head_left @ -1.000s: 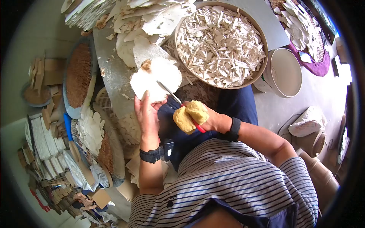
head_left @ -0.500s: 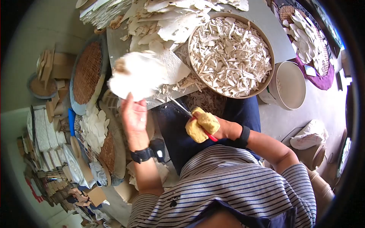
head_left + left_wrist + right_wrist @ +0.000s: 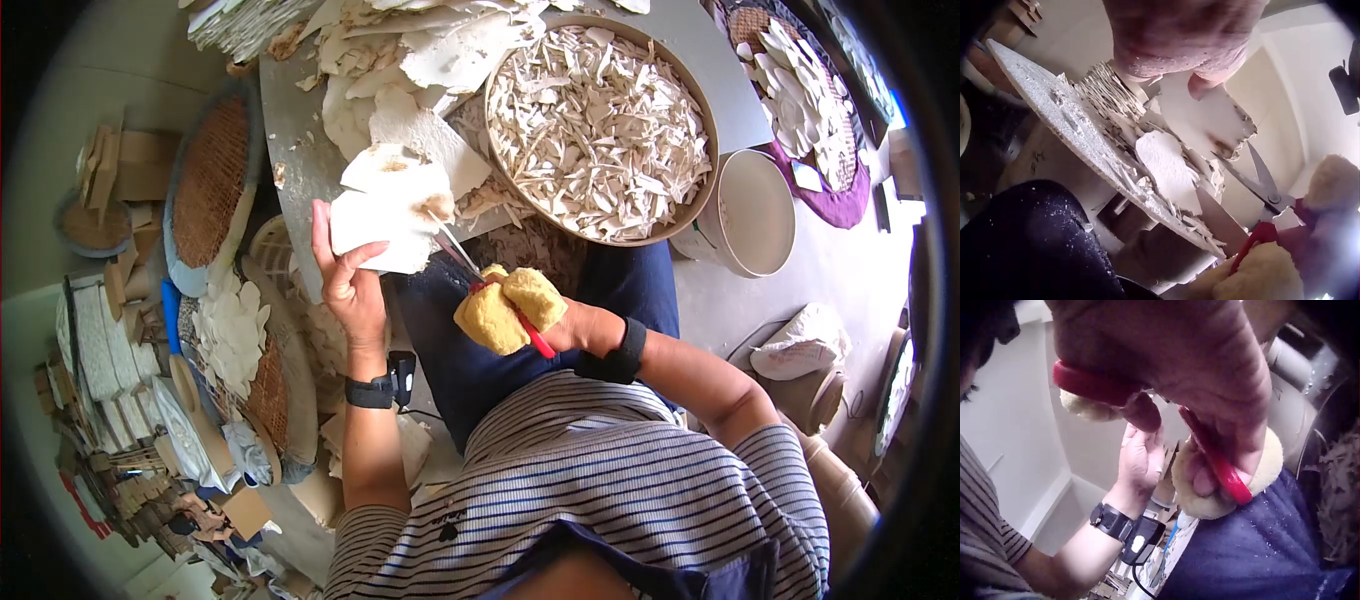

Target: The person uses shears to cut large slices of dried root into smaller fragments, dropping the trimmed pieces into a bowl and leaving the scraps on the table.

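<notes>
My left hand pinches a flat white slab with uneven edges, thumb on its near side. In the left wrist view, a brown patch marks the slab's edge by the scissors. Those scissors have parted blades, their tips at that edge. My right hand grips their red handles, which are wrapped in thick yellow foam padding. Beyond the held slab, another white sheet lies on the grey work board.
A round tray heaped with white shreds stands ahead, right of a pile of larger slabs. A white bucket is on the floor at right. Woven trays lean at left; my legs are under the board's edge.
The slab swung up and left, away from the scissors, then came back to them turned, its brown patch now towards the blades. The right hand shifted slightly and kept its grip.
</notes>
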`<state>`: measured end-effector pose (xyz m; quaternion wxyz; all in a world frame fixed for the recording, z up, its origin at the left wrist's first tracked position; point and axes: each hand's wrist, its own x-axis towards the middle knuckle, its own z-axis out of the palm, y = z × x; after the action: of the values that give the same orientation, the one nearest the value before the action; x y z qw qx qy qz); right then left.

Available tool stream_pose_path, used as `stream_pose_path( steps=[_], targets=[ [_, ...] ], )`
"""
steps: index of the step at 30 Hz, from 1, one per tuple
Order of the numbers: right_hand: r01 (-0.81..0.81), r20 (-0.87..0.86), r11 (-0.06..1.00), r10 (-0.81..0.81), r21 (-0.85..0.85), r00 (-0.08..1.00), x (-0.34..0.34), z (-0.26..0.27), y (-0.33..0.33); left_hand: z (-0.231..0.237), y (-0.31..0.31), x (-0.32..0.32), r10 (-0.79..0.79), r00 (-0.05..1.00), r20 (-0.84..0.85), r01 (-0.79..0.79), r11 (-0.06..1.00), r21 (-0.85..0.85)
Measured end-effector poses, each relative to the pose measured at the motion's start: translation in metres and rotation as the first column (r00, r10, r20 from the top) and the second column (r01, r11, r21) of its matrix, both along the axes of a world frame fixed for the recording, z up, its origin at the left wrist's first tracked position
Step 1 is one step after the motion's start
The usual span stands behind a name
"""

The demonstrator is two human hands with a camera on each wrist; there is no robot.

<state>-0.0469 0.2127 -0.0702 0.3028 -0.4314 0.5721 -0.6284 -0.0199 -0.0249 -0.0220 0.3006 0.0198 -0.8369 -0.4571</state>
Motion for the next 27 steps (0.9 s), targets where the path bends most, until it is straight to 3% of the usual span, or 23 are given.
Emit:
stream_pose_path(
  steps=[3, 9, 13, 20, 24, 27],
  targets=[
    [-0.056, 0.068, 0.997, 0.052, 0.049, 0.996, 0.000, -0.001, -0.004, -0.003, 0.003, 0.000, -0.047, 0.999, 0.011, 0.048, 0.993, -0.106],
    [-0.074, 0.107, 0.978, 0.054, 0.193, 0.993, -0.007, 0.010, -0.011, -0.017, 0.001, 0.002, -0.082, 0.997, 0.012, 0.082, 0.997, -0.008],
    [0.062, 0.277, 0.995, -0.081, 0.076, 0.958, 0.013, -0.027, -0.022, -0.022, -0.005, 0.000, -0.108, 0.993, 0.049, 0.109, 0.994, -0.022],
    [0.087, 0.352, 0.996, -0.088, 0.021, 0.932, 0.011, -0.028, -0.022, -0.029, -0.012, -0.006, -0.111, 0.993, 0.040, 0.109, 0.993, 0.046],
    [0.135, 0.258, 0.990, -0.140, 0.037, 0.956, 0.004, -0.008, -0.020, -0.027, -0.013, -0.009, -0.136, 0.990, 0.049, 0.131, 0.986, 0.101],
    [0.064, 0.091, 0.997, -0.067, 0.036, 0.994, -0.007, 0.010, -0.017, -0.028, -0.017, -0.009, -0.158, 0.985, 0.067, 0.150, 0.983, 0.107]
  ],
)
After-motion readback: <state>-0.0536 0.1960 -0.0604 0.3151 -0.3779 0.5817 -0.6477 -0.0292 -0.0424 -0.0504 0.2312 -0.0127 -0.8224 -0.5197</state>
